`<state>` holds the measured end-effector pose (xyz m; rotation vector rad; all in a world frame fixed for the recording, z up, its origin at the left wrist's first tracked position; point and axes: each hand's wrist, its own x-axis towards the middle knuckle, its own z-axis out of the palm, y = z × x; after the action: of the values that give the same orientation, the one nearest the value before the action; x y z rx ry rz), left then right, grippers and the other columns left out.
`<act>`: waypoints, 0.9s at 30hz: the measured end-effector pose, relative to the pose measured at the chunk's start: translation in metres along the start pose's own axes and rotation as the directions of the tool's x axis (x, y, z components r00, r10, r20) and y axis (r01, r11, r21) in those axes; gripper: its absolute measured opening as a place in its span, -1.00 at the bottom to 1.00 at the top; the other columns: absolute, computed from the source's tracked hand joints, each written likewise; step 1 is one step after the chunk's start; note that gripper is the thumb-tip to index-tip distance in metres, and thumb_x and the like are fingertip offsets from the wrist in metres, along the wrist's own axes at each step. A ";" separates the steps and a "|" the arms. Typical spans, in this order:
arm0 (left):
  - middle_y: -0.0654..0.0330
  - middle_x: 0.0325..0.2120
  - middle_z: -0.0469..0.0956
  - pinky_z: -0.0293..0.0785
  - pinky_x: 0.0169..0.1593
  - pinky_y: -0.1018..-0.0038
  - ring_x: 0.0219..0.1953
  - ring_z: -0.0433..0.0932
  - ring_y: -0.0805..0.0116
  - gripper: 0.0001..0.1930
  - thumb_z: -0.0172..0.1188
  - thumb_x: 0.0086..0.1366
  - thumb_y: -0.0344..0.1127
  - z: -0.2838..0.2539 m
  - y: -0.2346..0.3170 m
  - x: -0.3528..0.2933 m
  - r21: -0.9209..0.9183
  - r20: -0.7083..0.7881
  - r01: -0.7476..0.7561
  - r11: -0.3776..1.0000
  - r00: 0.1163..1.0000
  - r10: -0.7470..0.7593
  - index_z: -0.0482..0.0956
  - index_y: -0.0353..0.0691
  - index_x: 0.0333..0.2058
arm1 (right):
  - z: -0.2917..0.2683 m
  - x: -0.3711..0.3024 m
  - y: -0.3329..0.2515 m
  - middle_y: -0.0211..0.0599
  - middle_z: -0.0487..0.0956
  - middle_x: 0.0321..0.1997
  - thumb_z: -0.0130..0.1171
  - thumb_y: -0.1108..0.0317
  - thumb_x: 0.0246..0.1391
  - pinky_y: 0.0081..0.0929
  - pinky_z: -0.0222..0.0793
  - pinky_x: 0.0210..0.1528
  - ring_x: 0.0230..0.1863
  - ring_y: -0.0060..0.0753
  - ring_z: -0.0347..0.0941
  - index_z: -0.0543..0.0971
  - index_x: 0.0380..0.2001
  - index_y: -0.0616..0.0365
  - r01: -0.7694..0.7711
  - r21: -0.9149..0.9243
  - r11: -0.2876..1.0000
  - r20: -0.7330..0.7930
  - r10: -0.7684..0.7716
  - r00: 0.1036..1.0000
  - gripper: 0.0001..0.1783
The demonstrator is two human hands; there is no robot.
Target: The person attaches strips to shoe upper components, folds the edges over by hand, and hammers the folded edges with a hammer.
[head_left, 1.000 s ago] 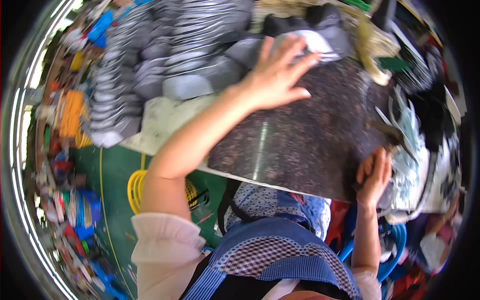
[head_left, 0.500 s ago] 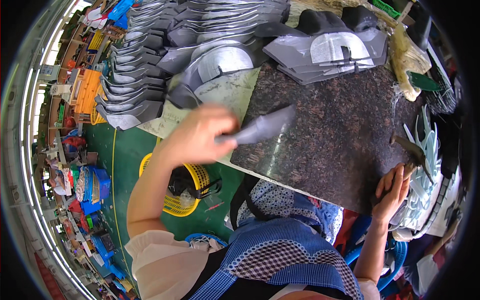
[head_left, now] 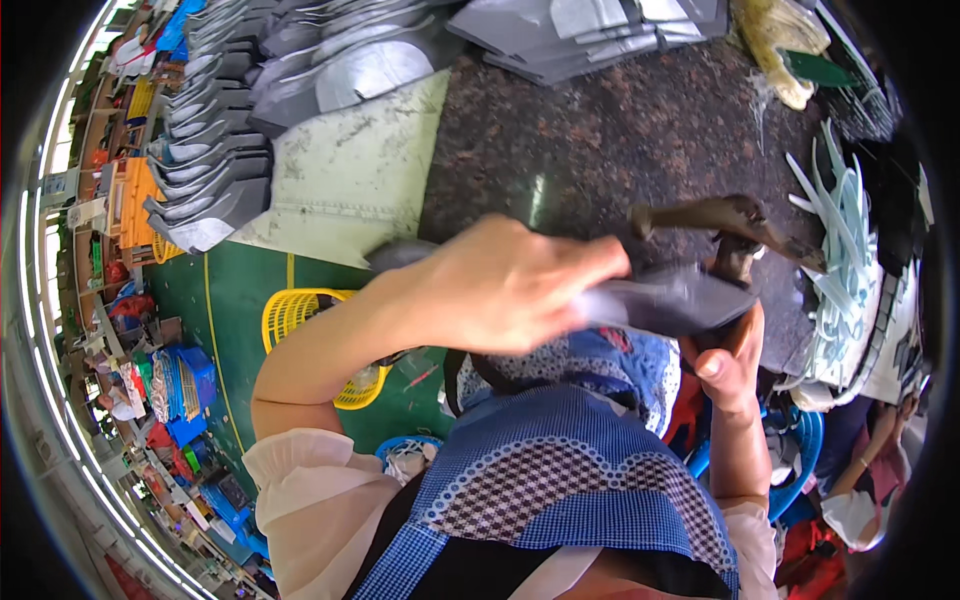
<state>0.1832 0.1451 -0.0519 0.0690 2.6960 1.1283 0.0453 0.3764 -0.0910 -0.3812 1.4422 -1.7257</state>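
Note:
My left hand (head_left: 500, 285) is closed on a dark grey shoe upper piece (head_left: 690, 300), blurred by motion, its right end reaching over to my right hand. At the table's near right, my right hand (head_left: 728, 365) grips a hammer (head_left: 738, 260) by its handle, with the dark metal head up and lying crosswise. The thumb stands apart, and the grey piece partly hides the other fingers. Whether this hand also touches the piece, I cannot tell. Both hands are near the front edge of the dark stone slab (head_left: 600, 130).
Rows of overlapping grey upper pieces (head_left: 215, 195) line the far left, and a flat stack (head_left: 600, 45) lies at the far side. Pale strips (head_left: 835, 220) hang on the right near a yellowish lump (head_left: 785, 40). A yellow basket (head_left: 290, 315) stands on the green floor.
My left hand has swung right with the grey piece, toward my right hand. My right hand has come left with the hammer, which now stands higher above the slab. The view has shifted.

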 end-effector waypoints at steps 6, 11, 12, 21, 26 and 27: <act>0.29 -0.30 0.74 0.36 -0.20 0.43 -0.23 0.62 0.43 -0.81 0.37 0.07 -0.36 0.023 0.006 -0.013 0.538 -0.383 -0.341 0.771 0.716 0.583 0.62 -0.04 -0.29 | -0.036 0.024 -0.013 0.04 0.61 -0.18 0.27 -0.48 -0.04 -0.75 0.23 -0.67 -0.29 -0.32 0.60 0.33 -0.07 0.12 0.120 0.172 0.978 0.170 -0.149 0.974 -0.12; 0.44 -0.22 0.63 0.27 -0.18 0.46 -0.22 0.42 0.43 -0.69 0.43 -0.14 -0.33 0.047 -0.004 -0.029 0.622 -0.397 -0.264 0.737 0.705 0.588 0.74 0.09 -0.31 | 0.009 0.029 -0.013 -0.07 0.61 -0.04 0.39 0.69 -0.07 -0.71 0.43 -0.46 -0.21 -0.50 0.57 0.34 -0.05 0.14 0.239 -0.012 0.971 0.207 -0.231 0.951 -0.44; 0.44 -0.22 0.63 0.27 -0.18 0.46 -0.22 0.42 0.43 -0.69 0.43 -0.14 -0.33 0.048 -0.004 -0.030 0.622 -0.393 -0.268 0.736 0.707 0.589 0.74 0.09 -0.31 | 0.017 0.029 -0.016 -0.07 0.59 0.00 0.40 0.67 -0.09 -0.62 0.46 -0.25 -0.17 -0.43 0.53 0.35 -0.02 0.12 0.183 -0.132 0.974 0.224 -0.151 0.963 -0.41; 0.39 -0.25 0.62 0.49 -0.09 0.43 -0.16 0.55 0.40 -0.72 0.46 -0.09 -0.41 0.050 -0.001 -0.042 0.666 -0.388 -0.259 0.700 0.681 0.621 0.73 0.01 -0.32 | 0.036 0.026 0.013 -0.38 0.57 -0.02 0.32 0.65 0.06 -0.79 0.25 -0.48 -0.30 -0.78 0.38 0.45 -0.05 0.20 0.348 -0.429 0.834 0.315 -0.223 0.922 -0.60; 0.29 -0.27 0.64 0.70 -0.14 0.40 -0.21 0.70 0.32 -0.78 0.44 0.01 -0.46 0.049 0.007 -0.042 0.628 -0.384 -0.329 0.706 0.657 0.648 0.69 -0.11 -0.32 | 0.045 0.029 0.019 -0.14 0.57 -0.27 0.39 0.52 -0.04 -0.26 0.50 -0.29 -0.29 -0.02 0.62 0.52 -0.09 0.18 0.523 -0.464 0.715 0.343 -0.399 0.850 -0.60; 0.29 -0.28 0.63 0.71 -0.15 0.40 -0.21 0.70 0.31 -0.78 0.44 0.01 -0.46 0.049 0.009 -0.043 0.626 -0.376 -0.342 0.701 0.655 0.655 0.68 -0.11 -0.32 | 0.046 0.027 0.019 -0.10 0.56 -0.29 0.38 0.52 -0.04 -0.23 0.50 -0.28 -0.27 0.02 0.61 0.49 -0.09 0.19 0.485 -0.479 0.732 0.341 -0.353 0.871 -0.59</act>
<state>0.2354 0.1798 -0.0708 0.7669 3.6265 0.5262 0.0682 0.3257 -0.1020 -1.2759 1.7589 -1.4888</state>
